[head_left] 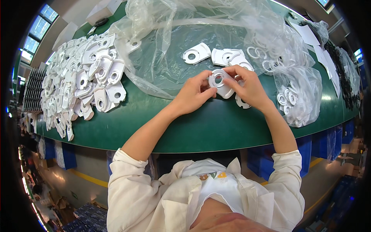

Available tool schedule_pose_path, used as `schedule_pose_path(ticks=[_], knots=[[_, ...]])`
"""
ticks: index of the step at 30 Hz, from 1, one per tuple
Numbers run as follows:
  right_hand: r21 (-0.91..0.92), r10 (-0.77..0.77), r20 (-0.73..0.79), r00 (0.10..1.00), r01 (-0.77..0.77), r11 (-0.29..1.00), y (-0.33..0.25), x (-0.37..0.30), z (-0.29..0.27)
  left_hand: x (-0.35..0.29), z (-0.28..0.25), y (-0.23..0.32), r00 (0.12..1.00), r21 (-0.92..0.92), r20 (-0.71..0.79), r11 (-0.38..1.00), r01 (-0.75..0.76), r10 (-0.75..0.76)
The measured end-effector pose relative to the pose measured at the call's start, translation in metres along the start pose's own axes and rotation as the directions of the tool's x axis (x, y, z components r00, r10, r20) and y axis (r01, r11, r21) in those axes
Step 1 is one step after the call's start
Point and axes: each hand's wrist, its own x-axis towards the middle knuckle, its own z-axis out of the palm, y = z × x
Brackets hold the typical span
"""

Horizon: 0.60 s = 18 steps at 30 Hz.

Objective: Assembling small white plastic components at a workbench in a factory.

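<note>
Squarely between both hands (222, 89): white plate (219, 82).

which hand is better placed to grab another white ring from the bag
Right, probably. The right hand sits nearest the clear bag of rings; the left hand is farther away, pinching the white plate.

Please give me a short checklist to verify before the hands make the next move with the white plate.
1. Both hands grip the white plate: left hand, right hand. Ok.
2. Plate's round hole unobstructed: ok.
3. Ring seated in the hole: cannot tell.
4. More loose plates within reach on the clear plastic sheet: ok.
5. White rings in the bag beside the right hand: ok.
6. Pile of plates fully on the green table: ok.
</note>
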Motion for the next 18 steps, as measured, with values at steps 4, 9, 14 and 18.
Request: schedule_pose_path(ticks=[4,9,14,18], knots=[[-0.254,-0.083,0.053,0.995,0.094,0.963,0.001,0.0,-0.008,0.003,-0.001,-0.008,0.995,-0.126,0.069,0.988,0.087,-0.078],[-0.326,0.002,-0.177,0.984,-0.061,0.943,0.0,0.006,-0.049,0.004,-0.027,-0.003,0.959,-0.403,-0.258,0.915,0.007,-0.121],[-0.444,0.429,-0.096,0.898,-0.424,0.789,0.022,-0.038,-0.154,0.018,-0.077,0.014,0.372,-0.162,-0.91,0.669,-0.725,0.182],[-0.458,0.664,-0.121,0.738,-0.635,0.622,0.038,-0.04,-0.166,0.014,-0.087,0.012,0.168,-0.013,-0.977,0.742,-0.671,0.135]])
